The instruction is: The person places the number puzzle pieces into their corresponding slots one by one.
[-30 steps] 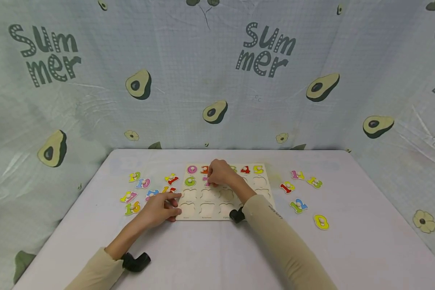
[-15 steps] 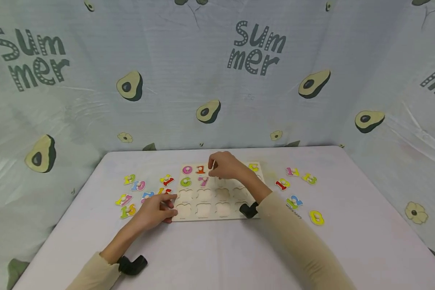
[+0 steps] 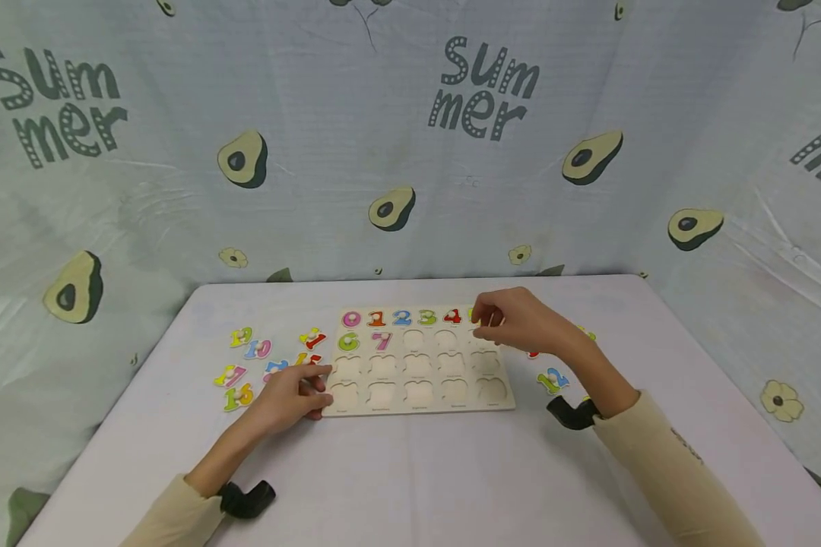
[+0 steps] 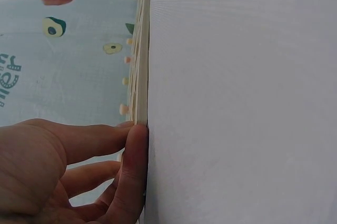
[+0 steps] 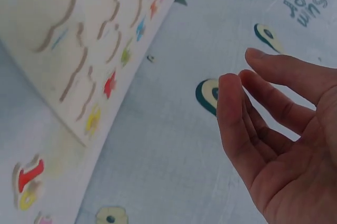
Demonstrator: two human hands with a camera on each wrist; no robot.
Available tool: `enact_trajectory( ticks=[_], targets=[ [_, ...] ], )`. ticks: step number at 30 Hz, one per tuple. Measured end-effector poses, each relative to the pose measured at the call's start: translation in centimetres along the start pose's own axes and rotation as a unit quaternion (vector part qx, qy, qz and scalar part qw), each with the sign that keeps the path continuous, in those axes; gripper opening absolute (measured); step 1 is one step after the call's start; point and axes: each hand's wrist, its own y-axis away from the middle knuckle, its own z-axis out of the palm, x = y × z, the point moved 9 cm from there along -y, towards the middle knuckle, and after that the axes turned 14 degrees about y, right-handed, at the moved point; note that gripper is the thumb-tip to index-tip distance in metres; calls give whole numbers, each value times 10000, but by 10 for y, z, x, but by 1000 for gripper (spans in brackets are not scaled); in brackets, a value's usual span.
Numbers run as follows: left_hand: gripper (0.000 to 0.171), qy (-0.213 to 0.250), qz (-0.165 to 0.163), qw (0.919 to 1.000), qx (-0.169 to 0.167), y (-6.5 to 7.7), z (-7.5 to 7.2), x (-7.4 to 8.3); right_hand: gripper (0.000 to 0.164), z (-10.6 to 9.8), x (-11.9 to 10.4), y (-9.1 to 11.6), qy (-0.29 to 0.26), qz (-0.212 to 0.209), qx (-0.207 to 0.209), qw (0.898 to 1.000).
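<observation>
A wooden number puzzle board (image 3: 398, 389) lies on the table. Number pieces fill its top row, the 5 partly behind my right hand; a green 6 (image 3: 348, 342) and a purple 7 (image 3: 381, 342) sit in the second row. My left hand (image 3: 289, 393) holds the board's left edge, fingertips and thumb against it; the left wrist view shows this hand (image 4: 100, 166) at the board's rim (image 4: 141, 77). Over the board's upper right corner hovers my right hand (image 3: 530, 323). In the right wrist view its fingers are loosely bent, with nothing between them (image 5: 284, 124).
Loose number pieces lie left of the board, among them a 17 (image 3: 229, 375), a 16 (image 3: 239, 396) and an 11 (image 3: 312, 338). On the right are a 12 (image 3: 553, 380) and others partly hidden by the right arm. A patterned curtain (image 3: 315, 152) stands behind the table.
My right hand has let go of the purple 7 in the second row, lifted and moved right across the board. The left hand stays at the board's left edge. The head view has shifted slightly.
</observation>
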Motion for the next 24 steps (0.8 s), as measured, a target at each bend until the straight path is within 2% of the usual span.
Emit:
enact_trajectory(
  ticks=[4, 9, 14, 24],
  targets=[
    [53, 0, 5, 10000, -8, -1, -1, 0, 11, -1, 24, 30, -110, 229, -266, 9993],
    [54, 32, -11, 10000, -32, -1, 0, -2, 11, -1, 54, 67, 80, 463, -500, 9976],
    [54, 66, 34, 10000, -59, -1, 0, -1, 10, 11, 80, 99, 226, 603, -753, 9951],
    [54, -6, 42, 10000, -31, 0, 0, -3, 9, 36, 106, 135, 21, 661, -1149, 9912]
  ],
)
